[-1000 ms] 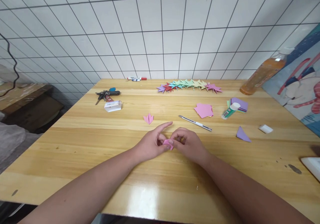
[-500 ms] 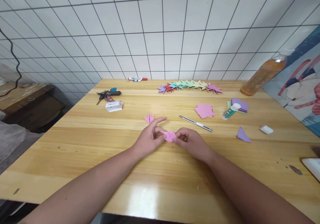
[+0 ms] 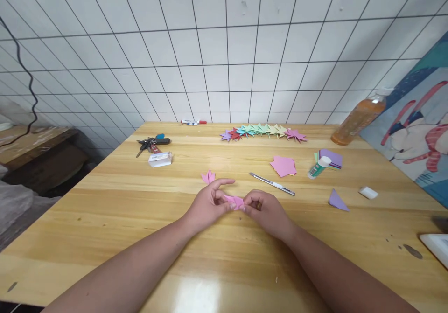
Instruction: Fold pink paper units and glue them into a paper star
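Note:
Between my two hands is a small folded piece of pink paper (image 3: 234,202), held just above the table. My left hand (image 3: 209,205) pinches its left end between thumb and fingers, with the index finger stretched out above. At the right end, my right hand (image 3: 265,210) grips the paper with thumb and curled fingers. Just beyond my left hand lies another folded pink paper piece (image 3: 209,177). A slim utility knife (image 3: 272,184) rests beyond my right hand, and a stack of pink paper pieces (image 3: 283,166) is behind it.
Along the back lies a row of multicoloured folded paper (image 3: 261,130), with a marker (image 3: 193,122) to its left. Keys (image 3: 153,142) and a small white box (image 3: 160,159) are at left. At right are a glue stick (image 3: 319,167), purple paper triangle (image 3: 338,200), eraser (image 3: 368,192) and bottle (image 3: 360,119).
The view has tilted up slightly, so the table sits lower in the picture. Both hands keep hold of the pink paper, which has turned a little between my fingers.

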Available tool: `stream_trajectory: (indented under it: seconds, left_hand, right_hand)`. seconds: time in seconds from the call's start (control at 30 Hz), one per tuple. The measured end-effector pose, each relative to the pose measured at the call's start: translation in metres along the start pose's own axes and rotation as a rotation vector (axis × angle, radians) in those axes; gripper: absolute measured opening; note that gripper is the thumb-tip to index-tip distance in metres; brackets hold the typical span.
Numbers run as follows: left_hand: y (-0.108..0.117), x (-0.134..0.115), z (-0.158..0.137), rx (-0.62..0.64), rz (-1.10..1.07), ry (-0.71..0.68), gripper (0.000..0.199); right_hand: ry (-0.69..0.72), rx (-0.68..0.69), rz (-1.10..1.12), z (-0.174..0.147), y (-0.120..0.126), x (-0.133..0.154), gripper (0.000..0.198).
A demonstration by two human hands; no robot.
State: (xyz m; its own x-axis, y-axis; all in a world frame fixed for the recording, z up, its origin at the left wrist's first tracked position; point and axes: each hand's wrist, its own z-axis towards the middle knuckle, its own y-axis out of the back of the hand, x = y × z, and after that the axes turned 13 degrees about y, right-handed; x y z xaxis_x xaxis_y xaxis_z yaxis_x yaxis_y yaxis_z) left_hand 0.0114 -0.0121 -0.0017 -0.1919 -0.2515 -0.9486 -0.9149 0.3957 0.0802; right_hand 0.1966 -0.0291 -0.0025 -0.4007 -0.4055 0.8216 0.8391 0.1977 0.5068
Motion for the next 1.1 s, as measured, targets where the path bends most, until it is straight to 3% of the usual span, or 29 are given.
stream_trajectory:
  seconds: [0.27, 0.4, 0.57, 0.8, 0.93, 1.1]
  left_hand:
    - [-0.0028, 0.0022, -0.0051, -0.024, 0.157, -0.082, 0.06]
    - [-0.0033, 0.0024, -0.0049, -0.009, 0.132, -0.116, 0.06]
    - [-0.004, 0.0026, -0.0024, 0.072, 0.033, -0.052, 0.064]
    - [-0.0042, -0.0031, -0.006, 0.07, 0.114, -0.007, 0.068]
    - [-0.0053, -0.0011, -0.009, 0.081, 0.205, -0.04, 0.067]
    - [-0.0071, 0.0041, -0.0086, 0.082, 0.255, -0.113, 0.065]
  right_hand:
    - [0.039, -0.015, -0.042, -0.0015, -0.0016, 0.0008, 0.014]
    - [0.004, -0.061, 0.108, 0.0001, -0.0015, -0.0023, 0.019]
    - [-0.034, -0.107, 0.225, 0.0011, -0.0031, -0.0018, 0.023]
    - [-0.051, 0.015, 0.183, -0.0006, -0.006, 0.0047, 0.011]
    - [-0.031, 0.036, 0.094, -0.0026, -0.0065, 0.0057, 0.01]
    - [-0.04, 0.029, 0.184, -0.0021, -0.0046, 0.0021, 0.015]
